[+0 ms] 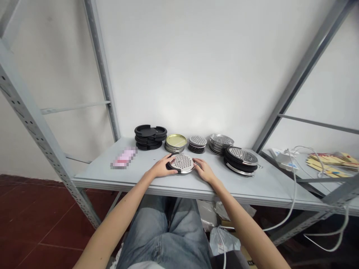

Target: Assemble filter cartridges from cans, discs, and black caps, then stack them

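A round grater (183, 162) with a silver perforated face and a black left edge lies on the grey shelf, close to its front edge. My left hand (162, 167) is closed around the black side, thumb at the near rim and fingers over the far rim. Against the right metal rim my right hand (205, 172) rests with bent fingers, gripping it from that side. The underside of the grater is hidden. Behind it stand a pile of gold-coloured round lids (176, 141) and a pile of small perforated discs (198, 141).
Black plastic rings (150, 135) are piled at the back left, near a pixelated pink item (123, 157). Silver rimmed discs (221, 141) and stacked round graters (241, 160) stand right. Metal uprights (98, 56) flank the shelf; a white cable (291, 201) hangs at right.
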